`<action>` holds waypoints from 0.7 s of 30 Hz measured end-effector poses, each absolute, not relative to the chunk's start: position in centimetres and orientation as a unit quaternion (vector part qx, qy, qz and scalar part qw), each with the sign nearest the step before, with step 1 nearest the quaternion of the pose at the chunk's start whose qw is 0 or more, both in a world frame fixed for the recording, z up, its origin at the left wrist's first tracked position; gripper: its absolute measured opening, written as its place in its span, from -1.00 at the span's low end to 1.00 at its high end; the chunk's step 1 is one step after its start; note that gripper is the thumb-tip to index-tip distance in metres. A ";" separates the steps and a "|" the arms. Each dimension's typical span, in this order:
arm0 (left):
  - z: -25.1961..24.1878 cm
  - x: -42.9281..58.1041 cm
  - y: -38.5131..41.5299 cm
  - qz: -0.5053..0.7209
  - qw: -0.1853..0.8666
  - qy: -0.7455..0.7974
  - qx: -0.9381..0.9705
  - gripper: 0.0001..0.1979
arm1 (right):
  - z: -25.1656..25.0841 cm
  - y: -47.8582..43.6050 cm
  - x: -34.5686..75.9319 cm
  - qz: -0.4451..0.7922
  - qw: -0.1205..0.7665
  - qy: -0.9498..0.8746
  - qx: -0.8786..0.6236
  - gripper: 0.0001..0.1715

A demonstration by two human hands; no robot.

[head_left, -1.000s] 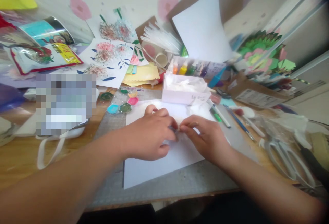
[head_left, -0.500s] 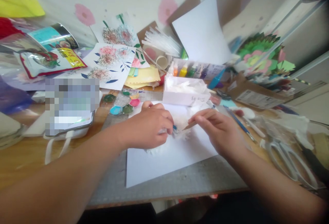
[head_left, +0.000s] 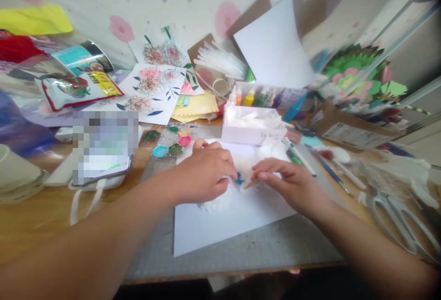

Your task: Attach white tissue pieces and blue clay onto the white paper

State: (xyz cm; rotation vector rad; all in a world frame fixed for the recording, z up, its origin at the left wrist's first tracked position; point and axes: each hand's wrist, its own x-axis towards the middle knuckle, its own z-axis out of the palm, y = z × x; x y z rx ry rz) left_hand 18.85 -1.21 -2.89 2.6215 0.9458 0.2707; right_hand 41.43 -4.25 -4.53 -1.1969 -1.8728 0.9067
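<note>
My left hand (head_left: 206, 173) is closed in a pinch over a white sheet of paper (head_left: 203, 233). At its fingertips shows a small blue piece (head_left: 239, 179); its kind is hard to make out. My right hand (head_left: 285, 180) grips a thin brown pointed stick (head_left: 253, 182), whose tip points left toward the blue piece. White fluffy material (head_left: 212, 202) lies on the paper, partly covered by my left hand. More white wispy stuff shows faintly between both hands, blurred.
Behind the hands stands a white box (head_left: 253, 134) full of white material. Paint blobs (head_left: 172, 146) and a phone (head_left: 103, 148) lie to the left. On the right are a blue brush (head_left: 330, 171), markers (head_left: 303, 162) and large scissors (head_left: 396, 217). Flower pictures (head_left: 151, 88) lean at the back.
The whole view has shifted slightly. More of the blue piece now shows at my left fingertips. My right hand has turned a little, with the stick still in its fingers.
</note>
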 end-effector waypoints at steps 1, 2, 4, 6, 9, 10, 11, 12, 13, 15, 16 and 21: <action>-2.9 18.9 -1.3 0.093 0.178 0.326 0.924 -0.73 | -4.5 -4.3 41.7 0.353 0.362 -0.723 -0.470 -0.83; -2.8 18.9 -1.4 0.091 0.186 0.320 0.925 -0.74 | -4.5 -4.3 41.8 0.353 0.362 -0.720 -0.475 -0.83; -2.9 19.0 -1.7 0.085 0.199 0.313 0.925 -0.75 | -4.5 -4.4 42.0 0.352 0.362 -0.717 -0.481 -0.83; -2.9 19.2 -1.9 0.075 0.205 0.304 0.927 -0.72 | -4.3 -4.4 42.0 0.350 0.362 -0.717 -0.482 -0.85; -3.0 19.4 -2.1 0.070 0.200 0.290 0.933 -0.72 | -3.8 -4.3 42.3 0.347 0.371 -0.714 -0.482 -0.86; -3.0 19.4 -2.1 0.071 0.199 0.290 0.934 -0.73 | -3.5 -4.2 42.5 0.338 0.384 -0.710 -0.484 -0.86; -3.1 19.4 -2.1 0.072 0.198 0.292 0.933 -0.75 | -3.3 -4.0 42.9 0.322 0.403 -0.705 -0.488 -0.85; -3.1 19.5 -2.1 0.073 0.199 0.295 0.932 -0.76 | -3.1 -3.8 43.4 0.298 0.426 -0.697 -0.494 -0.83; -3.1 19.5 -2.1 0.075 0.200 0.298 0.931 -0.77 | -3.0 -3.5 44.0 0.268 0.448 -0.689 -0.504 -0.82; -3.1 19.4 -2.0 0.081 0.199 0.298 0.930 -0.77 | -2.8 -2.9 45.0 0.213 0.471 -0.668 -0.535 -0.82; -3.2 19.4 -2.0 0.084 0.196 0.296 0.931 -0.77 | -2.8 -2.6 45.4 0.197 0.471 -0.659 -0.553 -0.82; -3.3 19.3 -2.1 0.096 0.188 0.276 0.938 -0.74 | -3.4 -1.8 45.9 0.208 0.423 -0.656 -0.590 -0.76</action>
